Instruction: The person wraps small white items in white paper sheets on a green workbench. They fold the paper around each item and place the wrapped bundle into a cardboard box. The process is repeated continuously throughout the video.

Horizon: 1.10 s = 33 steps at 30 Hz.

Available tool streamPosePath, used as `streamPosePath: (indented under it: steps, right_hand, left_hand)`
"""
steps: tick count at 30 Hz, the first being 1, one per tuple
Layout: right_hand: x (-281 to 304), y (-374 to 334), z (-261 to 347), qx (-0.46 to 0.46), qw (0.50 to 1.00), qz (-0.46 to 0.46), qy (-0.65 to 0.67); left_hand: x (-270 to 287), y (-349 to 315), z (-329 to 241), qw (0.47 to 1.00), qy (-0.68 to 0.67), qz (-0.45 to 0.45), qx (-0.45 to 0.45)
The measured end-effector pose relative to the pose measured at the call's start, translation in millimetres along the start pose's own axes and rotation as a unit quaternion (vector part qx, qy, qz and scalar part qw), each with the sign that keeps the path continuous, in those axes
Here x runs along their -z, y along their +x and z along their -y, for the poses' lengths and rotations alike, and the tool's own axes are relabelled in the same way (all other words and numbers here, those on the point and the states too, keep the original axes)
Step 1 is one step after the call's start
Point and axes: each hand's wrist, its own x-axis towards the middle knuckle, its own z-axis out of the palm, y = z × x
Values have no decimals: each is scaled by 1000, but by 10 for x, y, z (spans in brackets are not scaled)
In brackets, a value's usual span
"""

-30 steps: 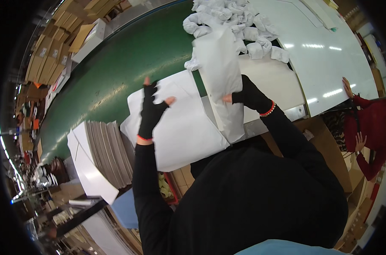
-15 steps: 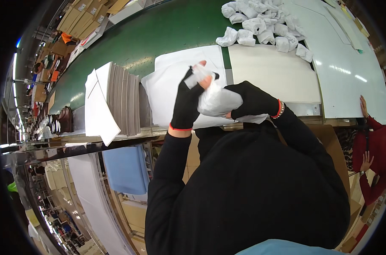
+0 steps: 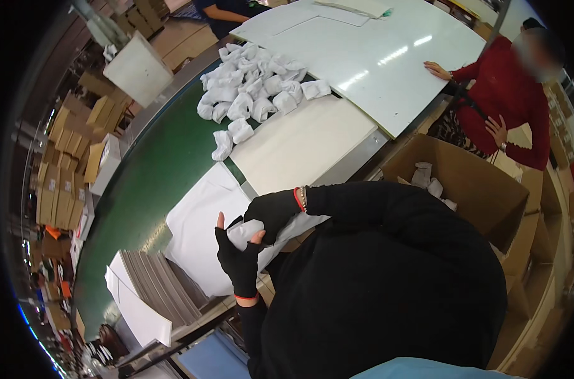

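Left hand and right hand grasp the white bundle (now compacted from a longer form), suggesting wrapping is advancing.

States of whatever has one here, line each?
Left hand: one finger up, thumb at paper bundle
Right hand: curled over paper bundle
Paper bundle: crumpled, between the hands
White sheets: spread out
Cream sheet: flat
Wrapped pieces: mostly heaped
Cardboard box: open, white pieces inside

Black sleeves; fingerless black gloves; red wristbands
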Motion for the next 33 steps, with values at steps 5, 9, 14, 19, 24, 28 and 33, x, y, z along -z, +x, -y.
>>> streamPosePath:
  steps: [5,9,14,19,24,28,33]
  right_hand:
    - [-22,-40,207,-54,998,-33,-28]
    - [-95,-10,-178,-54,994,-8,-91]
    - [21,-55,21,-77,986,81,-120]
    - [295,-213,239,-145,968,153,-135]
    - [502,-219,382,49,979,185,70]
    - [740,-143,532,91,933,310,155]
    - [515,74,375,154,986,-44,49]
  left_hand:
    - [190,-35,49,993,-24,-102,-53]
    - [226,21,83,998,-52,-33,-27]
    - [335,-13,327,988,-98,54,105]
    - [417,74,275,979,-160,39,123]
    - [356,121,369,903,-402,106,106]
    - [226,127,345,860,-475,147,120]
    - [288,75,532,818,-547,94,147]
